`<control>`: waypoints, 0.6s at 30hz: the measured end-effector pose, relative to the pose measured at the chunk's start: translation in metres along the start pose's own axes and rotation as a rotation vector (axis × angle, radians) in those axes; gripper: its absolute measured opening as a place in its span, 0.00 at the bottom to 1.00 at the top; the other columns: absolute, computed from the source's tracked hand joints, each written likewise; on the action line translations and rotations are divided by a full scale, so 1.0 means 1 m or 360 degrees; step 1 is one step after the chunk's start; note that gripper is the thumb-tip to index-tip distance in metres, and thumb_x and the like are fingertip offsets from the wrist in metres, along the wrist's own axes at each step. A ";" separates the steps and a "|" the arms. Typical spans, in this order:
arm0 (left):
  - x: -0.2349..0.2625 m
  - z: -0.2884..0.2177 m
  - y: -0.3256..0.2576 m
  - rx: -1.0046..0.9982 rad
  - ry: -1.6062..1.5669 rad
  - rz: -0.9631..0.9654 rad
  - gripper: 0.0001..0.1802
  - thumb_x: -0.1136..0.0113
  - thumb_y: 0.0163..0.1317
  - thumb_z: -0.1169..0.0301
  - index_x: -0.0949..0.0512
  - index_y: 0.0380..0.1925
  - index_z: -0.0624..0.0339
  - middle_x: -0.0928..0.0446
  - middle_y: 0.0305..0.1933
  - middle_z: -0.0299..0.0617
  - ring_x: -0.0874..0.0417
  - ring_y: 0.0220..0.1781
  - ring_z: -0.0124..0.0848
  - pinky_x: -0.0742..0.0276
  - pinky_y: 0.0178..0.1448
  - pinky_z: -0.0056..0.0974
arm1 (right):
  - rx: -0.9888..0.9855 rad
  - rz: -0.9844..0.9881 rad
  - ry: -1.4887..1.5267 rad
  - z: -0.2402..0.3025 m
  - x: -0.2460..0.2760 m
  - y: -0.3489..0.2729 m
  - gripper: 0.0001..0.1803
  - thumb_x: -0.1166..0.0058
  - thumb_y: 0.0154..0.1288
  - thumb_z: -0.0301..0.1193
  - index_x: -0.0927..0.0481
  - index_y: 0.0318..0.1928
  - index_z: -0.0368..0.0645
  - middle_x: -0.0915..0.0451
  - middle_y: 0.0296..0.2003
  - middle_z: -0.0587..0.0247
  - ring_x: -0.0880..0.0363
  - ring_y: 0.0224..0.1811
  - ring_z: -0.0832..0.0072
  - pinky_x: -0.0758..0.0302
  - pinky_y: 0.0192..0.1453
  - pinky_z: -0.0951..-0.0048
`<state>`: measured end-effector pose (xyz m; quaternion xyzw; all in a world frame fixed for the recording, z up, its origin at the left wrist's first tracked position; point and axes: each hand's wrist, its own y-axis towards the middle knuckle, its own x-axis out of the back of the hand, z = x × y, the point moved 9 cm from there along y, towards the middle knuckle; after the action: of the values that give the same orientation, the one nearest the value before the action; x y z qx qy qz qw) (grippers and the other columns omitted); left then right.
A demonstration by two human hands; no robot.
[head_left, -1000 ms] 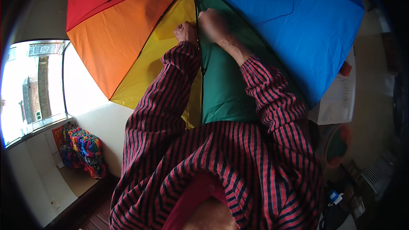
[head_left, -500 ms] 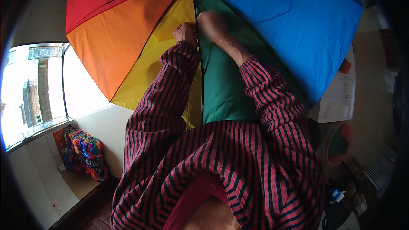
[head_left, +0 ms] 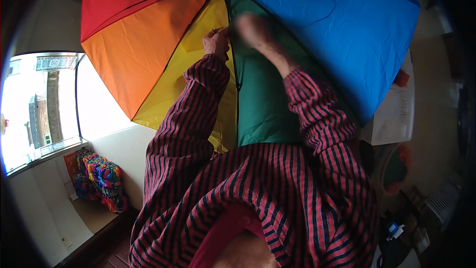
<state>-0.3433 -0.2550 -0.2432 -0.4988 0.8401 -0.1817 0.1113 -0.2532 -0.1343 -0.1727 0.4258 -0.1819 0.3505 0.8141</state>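
Window (head_left: 34, 109) at 9 o'clock, bright, buildings outside; below it at 8 o'clock a bundle of multicoloured fabric (head_left: 101, 178) sits on a low ledge by the white wall. Open rainbow umbrella (head_left: 148, 34) fills the upper frame from 10 to 2 o'clock, panels running red, orange, yellow, green, blue left to right, seen from the underside with dark ribs converging at 12 o'clock. Left hand (head_left: 216, 42) at about 11 o'clock from centre, fist closed on the central shaft (head_left: 235, 94) of the umbrella, grip narrow and wrapped, right at the yellow/green seam. Right hand (head_left: 253, 29) just beside it at 12 o'clock, motion-blurred, lying against the green panel near the shaft; grip state cannot tell, fingers too smeared. Both forearms in red and dark striped sleeves (head_left: 317, 119) rise from the lower edge, hands nearly touching. Right of the umbrella at 3 o'clock a white sheet or box (head_left: 396, 114) with a small red object at its top edge; at 4 o'clock a round greenish item (head_left: 394, 168), then clutter at 5 o'clock, too small to tell.
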 end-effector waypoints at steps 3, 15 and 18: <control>0.000 -0.005 -0.006 -0.0199 0.0062 -0.0013 0.08 0.36 0.53 0.70 0.21 0.32 0.60 0.29 0.19 0.33 0.35 0.14 0.22 0.42 0.17 0.31 | -0.0896 -0.0231 0.1544 -0.040 0.074 0.007 0.09 0.48 0.63 0.31 0.20 0.28 0.40 0.18 0.27 0.58 0.18 0.32 0.74 0.20 0.32 0.72; -0.004 -0.025 -0.019 -0.0696 0.0399 -0.0185 0.14 0.35 0.49 0.68 0.18 0.35 0.64 0.21 0.25 0.37 0.22 0.26 0.27 0.27 0.32 0.31 | -0.0380 -0.0561 0.0098 -0.007 0.127 0.023 0.05 0.42 0.56 0.30 0.21 0.27 0.44 0.20 0.26 0.63 0.21 0.34 0.70 0.26 0.39 0.68; -0.012 -0.024 -0.030 -0.0326 0.0064 -0.0090 0.10 0.38 0.54 0.71 0.20 0.36 0.63 0.31 0.16 0.31 0.37 0.12 0.20 0.45 0.15 0.29 | -0.0092 -0.0235 -0.0606 0.014 0.044 0.022 0.02 0.46 0.50 0.24 0.24 0.24 0.44 0.24 0.25 0.58 0.24 0.33 0.61 0.25 0.36 0.60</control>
<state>-0.3224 -0.2523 -0.2084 -0.5274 0.8419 -0.1081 0.0377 -0.2390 -0.1186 -0.1256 0.4729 -0.3108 0.1976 0.8004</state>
